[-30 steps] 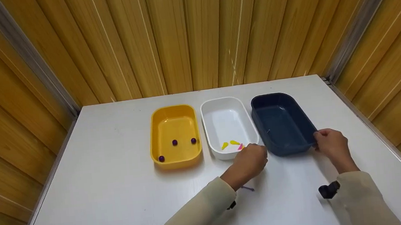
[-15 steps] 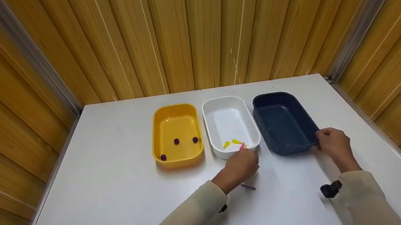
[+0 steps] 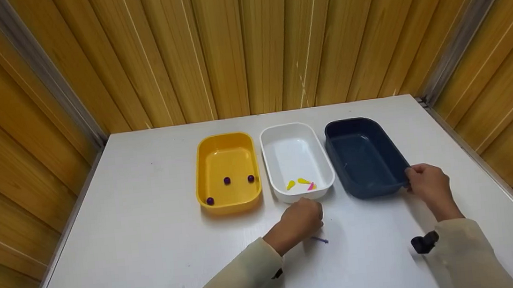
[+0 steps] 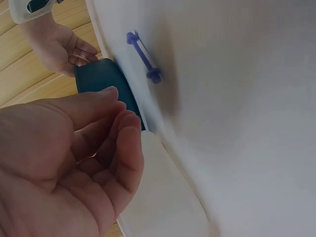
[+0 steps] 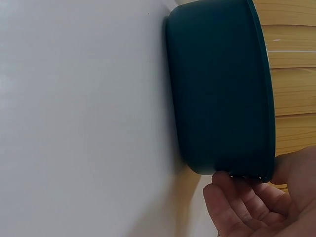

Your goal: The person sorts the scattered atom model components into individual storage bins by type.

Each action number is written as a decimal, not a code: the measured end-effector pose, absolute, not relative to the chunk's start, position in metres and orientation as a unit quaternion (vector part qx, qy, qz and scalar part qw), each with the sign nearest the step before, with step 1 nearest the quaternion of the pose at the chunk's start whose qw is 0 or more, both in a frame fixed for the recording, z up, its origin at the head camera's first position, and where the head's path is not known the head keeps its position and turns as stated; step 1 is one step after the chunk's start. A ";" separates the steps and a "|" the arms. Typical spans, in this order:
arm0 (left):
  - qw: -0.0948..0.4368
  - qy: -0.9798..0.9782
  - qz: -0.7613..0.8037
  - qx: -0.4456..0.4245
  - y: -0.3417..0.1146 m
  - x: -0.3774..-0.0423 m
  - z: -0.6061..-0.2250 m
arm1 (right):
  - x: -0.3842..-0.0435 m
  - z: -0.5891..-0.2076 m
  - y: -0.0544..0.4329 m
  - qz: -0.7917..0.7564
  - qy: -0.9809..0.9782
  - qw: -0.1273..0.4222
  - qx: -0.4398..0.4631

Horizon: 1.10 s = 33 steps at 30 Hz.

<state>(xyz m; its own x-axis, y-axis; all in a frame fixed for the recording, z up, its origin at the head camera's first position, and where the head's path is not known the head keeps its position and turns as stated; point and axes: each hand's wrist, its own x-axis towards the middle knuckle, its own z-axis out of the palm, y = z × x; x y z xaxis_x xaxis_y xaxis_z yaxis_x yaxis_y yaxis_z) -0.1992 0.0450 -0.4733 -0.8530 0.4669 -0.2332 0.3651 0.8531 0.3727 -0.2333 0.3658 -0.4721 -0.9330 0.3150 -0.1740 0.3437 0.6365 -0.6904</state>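
My left hand (image 3: pixel 299 220) is over the table just in front of the white tray (image 3: pixel 265 162), its fingers loosely curled. In the left wrist view nothing shows between the thumb and fingertips. Near that hand, apart from it, a small purple stick (image 4: pixel 144 58) with knobbed ends lies on the table; the head view shows the stick (image 3: pixel 321 240) partly hidden by the hand. My right hand (image 3: pixel 430 188) pinches the near right corner of the dark blue tray (image 5: pixel 222 94), thumb at the rim and fingers under it. Small yellow pieces (image 3: pixel 303 181) and a pink piece (image 3: pixel 311 186) lie inside the white tray.
A yellow tray (image 3: pixel 197 178) with 3 dark purple balls (image 3: pixel 227 180) stands left of the white tray. All the trays stand in a row on the white table (image 3: pixel 130 250). Wood-patterned panels (image 3: pixel 261 44) rise behind and at both sides.
My left hand has moved from the white tray's front rim back toward me and left, nearer the purple stick. The pink piece now lies in the white tray. My right hand keeps its hold.
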 end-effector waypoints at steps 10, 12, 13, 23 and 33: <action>0.173 0.954 0.106 0.220 0.038 -0.195 -0.478 | -0.234 -0.471 0.365 -0.390 0.902 0.012 0.182; 0.176 0.953 0.105 0.222 0.036 -0.194 -0.477 | -0.234 -0.470 0.365 -0.389 0.903 0.015 0.183; 0.174 0.953 0.103 0.226 0.035 -0.193 -0.476 | -0.234 -0.470 0.365 -0.387 0.904 0.016 0.184; 0.192 0.945 0.099 0.246 0.032 -0.188 -0.477 | -0.233 -0.472 0.364 -0.390 0.900 0.022 0.195; 0.157 0.949 0.069 0.266 0.035 -0.186 -0.480 | -0.233 -0.471 0.364 -0.396 0.899 0.018 0.188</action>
